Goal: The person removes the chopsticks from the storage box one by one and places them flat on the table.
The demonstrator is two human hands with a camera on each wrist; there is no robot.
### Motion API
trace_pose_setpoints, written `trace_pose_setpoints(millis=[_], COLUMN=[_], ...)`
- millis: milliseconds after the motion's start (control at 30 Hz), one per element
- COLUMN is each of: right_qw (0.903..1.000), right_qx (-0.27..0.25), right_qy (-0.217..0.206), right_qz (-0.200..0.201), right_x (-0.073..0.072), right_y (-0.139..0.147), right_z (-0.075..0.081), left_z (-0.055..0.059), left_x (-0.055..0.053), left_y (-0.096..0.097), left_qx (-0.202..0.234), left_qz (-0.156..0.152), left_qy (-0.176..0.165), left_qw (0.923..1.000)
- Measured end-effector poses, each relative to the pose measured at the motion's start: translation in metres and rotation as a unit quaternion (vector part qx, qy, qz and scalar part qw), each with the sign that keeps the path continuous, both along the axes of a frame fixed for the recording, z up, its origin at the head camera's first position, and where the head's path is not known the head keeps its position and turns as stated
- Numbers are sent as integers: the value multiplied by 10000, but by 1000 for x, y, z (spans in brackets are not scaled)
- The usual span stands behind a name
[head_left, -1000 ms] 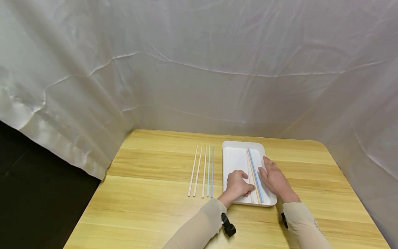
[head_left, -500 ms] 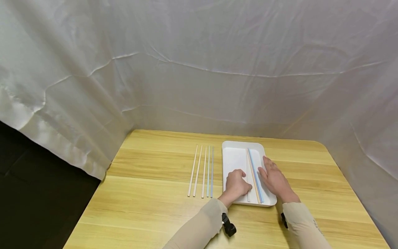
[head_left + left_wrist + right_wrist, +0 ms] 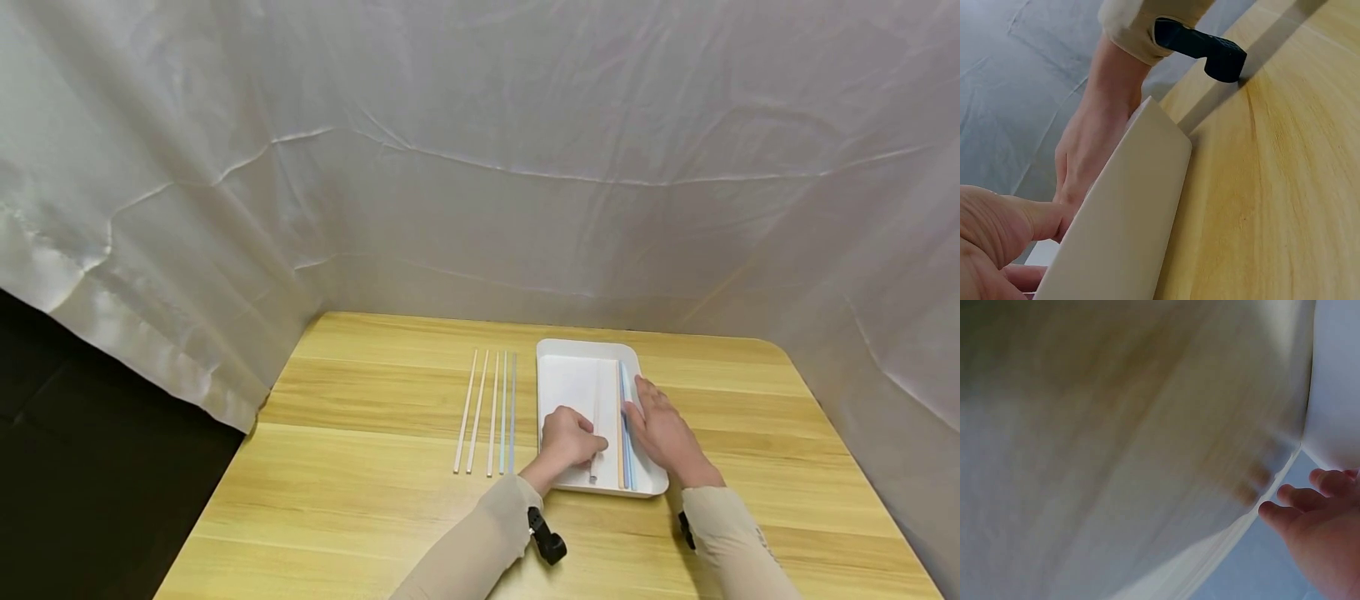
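A white tray (image 3: 558, 383) lies on the table, with chopsticks in its right half. My left hand (image 3: 568, 437) reaches over its near left part, thumb and fingers pinching a pale, whitish chopstick (image 3: 597, 392) that is slightly blurred. To the right of that, a peach chopstick (image 3: 620, 454) lies beside blue chopsticks (image 3: 632, 471), along the tray's length. The right hand (image 3: 667, 433) rests at the tray's right rim with fingers extended; in the right wrist view its fingers (image 3: 1279, 515) are straight or loosely bent. Part of the blue chopsticks is near the right thumb.
Left of the tray, several chopsticks lie in a row on the wooden table (image 3: 360, 500): pale pink ones (image 3: 472, 417), a mint one (image 3: 502, 417) and a blue one (image 3: 513, 417). A grey-white curtain (image 3: 480, 233) hangs behind and at both sides.
The left hand has shifted slightly left with the pale chopstick. The peach and blue chopsticks, slanted before, now lie straighter and further right at their far ends. The right hand has barely moved.
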State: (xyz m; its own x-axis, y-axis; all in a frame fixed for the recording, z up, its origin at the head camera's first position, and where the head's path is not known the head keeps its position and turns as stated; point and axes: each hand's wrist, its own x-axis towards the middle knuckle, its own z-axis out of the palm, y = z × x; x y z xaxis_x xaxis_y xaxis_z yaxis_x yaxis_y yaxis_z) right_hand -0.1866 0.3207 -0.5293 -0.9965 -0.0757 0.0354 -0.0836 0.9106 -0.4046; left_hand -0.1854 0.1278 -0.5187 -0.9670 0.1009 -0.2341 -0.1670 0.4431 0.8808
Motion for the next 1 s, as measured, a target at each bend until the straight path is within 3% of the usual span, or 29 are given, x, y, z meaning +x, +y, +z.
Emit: trace_pose_setpoints(millis=[333,533,700,1000], right_qw=[10000,10000,10000,9999], right_qx=[3,2,-17,-111], right_qy=[9,5,-18,-79], right_qz=[22,20,0,-19], right_x=[0,-1,-2,-1], right_y=[1,0,1,2], right_z=[-1,0,-1,-2], left_z=[5,13,23,29], left_x=[1,0,-2,-10], left_y=[-6,-12,-20,-41], left_qx=[164,772,1352,1830], left_qz=[-63,-219,-349,-336], left_qy=[-51,-272,-508,-691], left_qw=[9998,9964,9889,9801])
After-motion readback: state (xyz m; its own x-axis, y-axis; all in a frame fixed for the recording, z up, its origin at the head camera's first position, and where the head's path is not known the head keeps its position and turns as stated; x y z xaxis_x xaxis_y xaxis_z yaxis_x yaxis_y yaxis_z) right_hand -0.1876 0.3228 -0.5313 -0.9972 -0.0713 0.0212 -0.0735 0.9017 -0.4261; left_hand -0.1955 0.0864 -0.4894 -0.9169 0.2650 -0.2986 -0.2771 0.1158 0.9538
